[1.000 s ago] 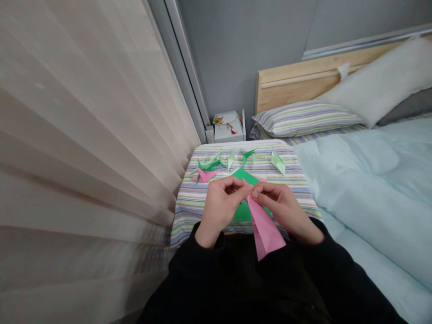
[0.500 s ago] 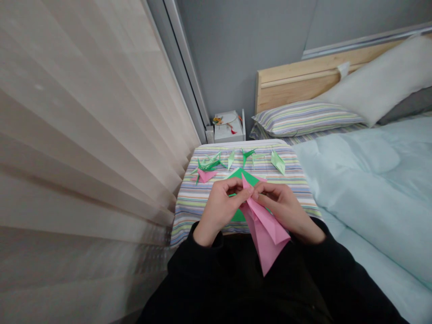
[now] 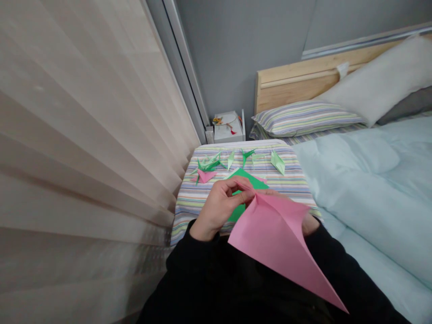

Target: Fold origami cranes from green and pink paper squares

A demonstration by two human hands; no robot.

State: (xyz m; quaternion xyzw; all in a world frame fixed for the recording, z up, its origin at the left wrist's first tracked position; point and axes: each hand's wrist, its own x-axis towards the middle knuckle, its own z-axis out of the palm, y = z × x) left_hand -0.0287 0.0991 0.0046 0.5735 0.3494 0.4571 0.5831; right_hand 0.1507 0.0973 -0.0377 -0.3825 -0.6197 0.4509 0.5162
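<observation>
Pinched tight at the top corner, folks: your left hand [image 3: 218, 209] has its thumb and curled fingers pressed together on a large pink origami paper sheet [image 3: 276, 243]. That sheet fans out wide toward you, its long point dropping near and to the right across your black sleeve [image 3: 337, 252]. Your right hand [image 3: 310, 224] is mostly hidden behind the paper, just a sliver showing past the sheet's right edge, so you can't tell its grip from here. Right under your hands, a flat green paper sheet [image 3: 251, 180] lies on a striped folded blanket [image 3: 184, 220]. Farther off on that blanket, to the left, sit a cluster of folded green paper shapes [image 3: 209, 164] and a small pink folded piece [image 3: 204, 176]; far right, a pale green folded piece [image 3: 277, 162]. A light blue duvet [image 3: 371, 193] runs along your right, and a beige pleated curtain [image 3: 84, 135] fills your left.
</observation>
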